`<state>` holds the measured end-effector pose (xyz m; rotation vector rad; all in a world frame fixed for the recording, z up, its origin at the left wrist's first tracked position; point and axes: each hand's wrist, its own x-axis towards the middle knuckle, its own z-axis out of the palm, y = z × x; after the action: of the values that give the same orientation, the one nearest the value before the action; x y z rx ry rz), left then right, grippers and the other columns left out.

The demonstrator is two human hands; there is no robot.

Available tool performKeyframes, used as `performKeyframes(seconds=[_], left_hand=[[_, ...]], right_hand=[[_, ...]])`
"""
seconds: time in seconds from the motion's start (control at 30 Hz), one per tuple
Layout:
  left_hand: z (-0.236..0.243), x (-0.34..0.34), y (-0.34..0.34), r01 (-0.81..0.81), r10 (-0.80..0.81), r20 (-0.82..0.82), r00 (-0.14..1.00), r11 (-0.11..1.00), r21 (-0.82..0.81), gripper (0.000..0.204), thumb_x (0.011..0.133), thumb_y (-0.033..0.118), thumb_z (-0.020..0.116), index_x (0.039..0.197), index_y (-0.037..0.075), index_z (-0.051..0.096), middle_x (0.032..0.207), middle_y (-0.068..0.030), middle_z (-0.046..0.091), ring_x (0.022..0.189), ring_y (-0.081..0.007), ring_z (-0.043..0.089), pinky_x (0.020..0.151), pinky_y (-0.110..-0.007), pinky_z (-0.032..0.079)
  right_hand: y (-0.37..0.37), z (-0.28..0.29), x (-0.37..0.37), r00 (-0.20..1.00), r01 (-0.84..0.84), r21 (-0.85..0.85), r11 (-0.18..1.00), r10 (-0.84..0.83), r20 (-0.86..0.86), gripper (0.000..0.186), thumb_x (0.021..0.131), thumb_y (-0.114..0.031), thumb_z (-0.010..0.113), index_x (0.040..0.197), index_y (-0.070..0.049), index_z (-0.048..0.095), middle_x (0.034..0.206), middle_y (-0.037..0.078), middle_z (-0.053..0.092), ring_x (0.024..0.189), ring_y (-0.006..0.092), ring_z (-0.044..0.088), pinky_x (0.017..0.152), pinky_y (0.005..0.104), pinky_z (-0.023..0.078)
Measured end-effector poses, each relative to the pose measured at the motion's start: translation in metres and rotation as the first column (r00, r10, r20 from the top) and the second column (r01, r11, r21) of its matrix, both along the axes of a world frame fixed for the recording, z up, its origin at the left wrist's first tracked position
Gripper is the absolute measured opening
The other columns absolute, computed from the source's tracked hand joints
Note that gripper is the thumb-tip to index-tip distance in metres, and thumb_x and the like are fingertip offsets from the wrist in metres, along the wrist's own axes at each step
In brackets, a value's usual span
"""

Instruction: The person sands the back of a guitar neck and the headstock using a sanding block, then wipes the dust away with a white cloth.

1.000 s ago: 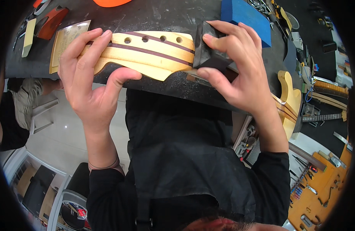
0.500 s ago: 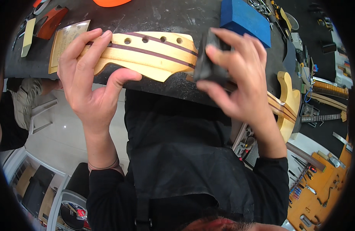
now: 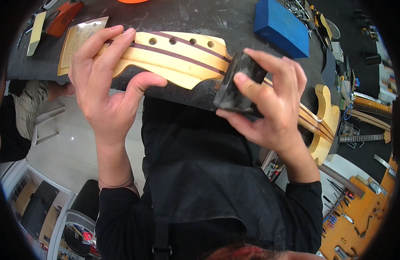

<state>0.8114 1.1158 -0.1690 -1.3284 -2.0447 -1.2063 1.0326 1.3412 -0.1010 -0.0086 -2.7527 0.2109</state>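
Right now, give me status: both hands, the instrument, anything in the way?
Left fingers holding the headstock. Right fingers gripping a black block over the neck; contact unclear. Blue block beyond, untouched.

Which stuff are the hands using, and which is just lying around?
In use:
- striped wooden headstock, with the left hand on it
- black block, gripped by the right hand

Lying around, untouched:
- blue block
- reddish-brown piece
- pale yellow piece
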Motion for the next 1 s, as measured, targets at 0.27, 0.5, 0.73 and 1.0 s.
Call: performKeyframes(seconds=[0.27, 0.5, 0.73, 1.0], left_hand=[[-0.001, -0.001, -0.001, 0.006, -0.006, -0.004, 1.000, 1.000, 0.007, 0.075, 0.077, 0.046, 0.096, 0.139, 0.005, 0.081, 0.142, -0.0122, 0.075, 0.130, -0.0289, 0.069, 0.111, -0.040, 0.055], [-0.002, -0.002, -0.001, -0.011, 0.011, -0.020, 1.000, 1.000, 0.008, 0.075, 0.077, 0.047, 0.096, 0.138, 0.006, 0.081, 0.142, -0.0118, 0.075, 0.129, -0.0284, 0.070, 0.110, -0.040, 0.055], [-0.005, -0.004, -0.001, -0.009, 0.009, -0.034, 0.999, 1.000, 0.006, 0.075, 0.076, 0.047, 0.096, 0.138, 0.007, 0.081, 0.140, -0.0115, 0.076, 0.128, -0.0288, 0.071, 0.110, -0.040, 0.056], [-0.004, -0.005, -0.001, 0.007, -0.007, -0.027, 1.000, 1.000, 0.023, 0.074, 0.076, 0.044, 0.098, 0.137, 0.005, 0.081, 0.140, -0.0117, 0.076, 0.127, -0.0288, 0.072, 0.110, -0.040, 0.056]], right_hand=[[-0.007, -0.007, -0.002, 0.997, 0.029, 0.047, 0.998, -0.025, -0.074, 0.075, 0.066, -0.032, 0.107, 0.130, -0.015, 0.072, 0.149, 0.022, 0.071, 0.126, 0.0378, 0.066, 0.112, 0.0502, 0.040], [-0.013, -0.016, 0.002, 0.996, 0.005, 0.061, 0.998, 0.000, -0.088, 0.078, 0.065, -0.028, 0.108, 0.132, -0.015, 0.070, 0.153, 0.023, 0.067, 0.128, 0.0379, 0.063, 0.111, 0.0493, 0.041], [-0.013, -0.026, -0.003, 0.985, 0.022, 0.070, 0.997, -0.009, -0.175, 0.078, 0.064, -0.033, 0.110, 0.130, -0.018, 0.071, 0.153, 0.023, 0.067, 0.129, 0.0359, 0.063, 0.110, 0.0478, 0.042], [-0.007, -0.021, 0.001, 0.989, 0.007, 0.095, 0.995, 0.008, -0.149, 0.073, 0.072, -0.031, 0.107, 0.132, -0.014, 0.070, 0.153, 0.024, 0.068, 0.131, 0.0381, 0.063, 0.111, 0.0477, 0.043]])
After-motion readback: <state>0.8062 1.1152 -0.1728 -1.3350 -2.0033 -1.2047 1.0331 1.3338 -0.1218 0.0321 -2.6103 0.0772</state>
